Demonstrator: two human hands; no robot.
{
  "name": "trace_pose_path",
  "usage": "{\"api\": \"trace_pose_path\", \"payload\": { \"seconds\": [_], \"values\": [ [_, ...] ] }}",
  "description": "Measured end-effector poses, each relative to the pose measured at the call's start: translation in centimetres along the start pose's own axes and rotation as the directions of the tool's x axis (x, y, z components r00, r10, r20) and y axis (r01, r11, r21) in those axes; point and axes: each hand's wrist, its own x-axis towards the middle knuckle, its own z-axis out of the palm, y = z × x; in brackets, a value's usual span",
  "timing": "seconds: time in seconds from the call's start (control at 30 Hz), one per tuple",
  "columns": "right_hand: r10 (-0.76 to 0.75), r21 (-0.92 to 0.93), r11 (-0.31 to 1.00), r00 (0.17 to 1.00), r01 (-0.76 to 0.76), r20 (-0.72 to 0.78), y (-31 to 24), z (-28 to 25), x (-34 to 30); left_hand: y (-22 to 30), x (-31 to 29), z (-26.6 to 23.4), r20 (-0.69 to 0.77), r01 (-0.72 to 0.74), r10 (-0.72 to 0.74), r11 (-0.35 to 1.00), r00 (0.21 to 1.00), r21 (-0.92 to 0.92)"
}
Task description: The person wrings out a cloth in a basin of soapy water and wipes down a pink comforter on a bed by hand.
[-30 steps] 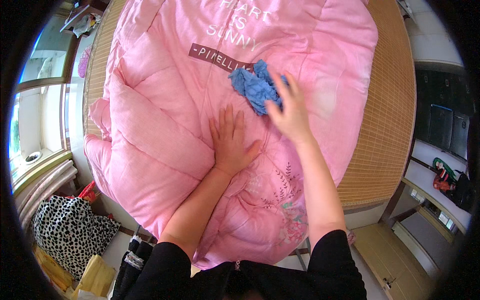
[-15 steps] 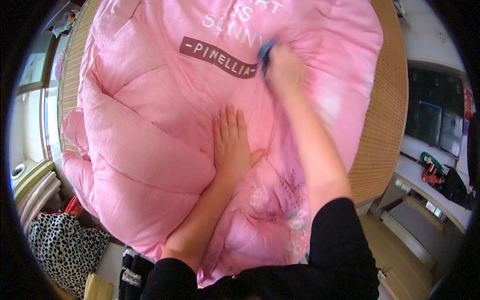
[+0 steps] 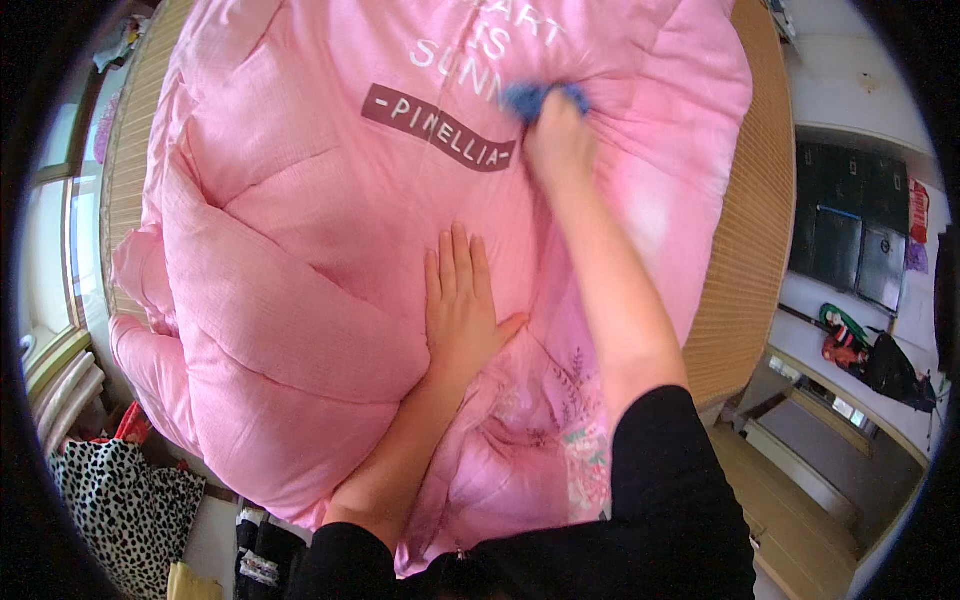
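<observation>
"While the blue cloth point(image 3: 524, 102) lies bunched on the pink quilt point(image 3: 270, 280), what has hold of it?"

"The right hand point(image 3: 562, 145), curled closed onto it, near the right end of the maroon band point(image 3: 437, 130)."

"And the left hand point(image 3: 462, 302)?"

"Spread flat on the quilt, palm down, gripping nothing."

"Under the quilt?"

"A woven mat point(image 3: 748, 240), showing along both sides."

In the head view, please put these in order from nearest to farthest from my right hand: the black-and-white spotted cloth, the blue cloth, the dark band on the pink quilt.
1. Blue cloth: in the right hand.
2. Dark band: just left of that hand, on the pink quilt.
3. Spotted cloth: lower left, beyond the quilt.
</observation>
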Motion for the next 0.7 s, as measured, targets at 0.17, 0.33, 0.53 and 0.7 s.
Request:
{"api": "trace_pose_path", "payload": {
  "seconds": [0.17, 0.33, 0.53, 0.7],
  "values": [
    [0.099, 0.605, 0.747, 0.945, -0.277, 0.311, -3.7, -5.3, -7.1, -1.6, -1.6, -1.1, 0.052, 0.068, -0.070, 0.997, 0.996, 0.036],
    [0.016, 0.441, 0.871, 0.909, -0.217, 0.416, -4.7, -5.3, -17.9, -2.1, -2.0, -0.1, -0.015, 0.022, -0.020, 0.988, 1.000, 0.155],
    [0.299, 0.324, 0.897, 0.953, -0.301, 0.057, -1.3, 0.4, 5.0, -0.2, -0.7, -0.2, 0.037, 0.018, -0.020, 0.998, 0.999, 0.053],
    [-0.029, 0.512, 0.849, 0.956, -0.131, 0.293, -5.0, -7.3, -14.9, -2.6, -1.9, 0.5, -0.006, 0.036, -0.036, 0.942, 0.999, 0.333]
  ]
}}
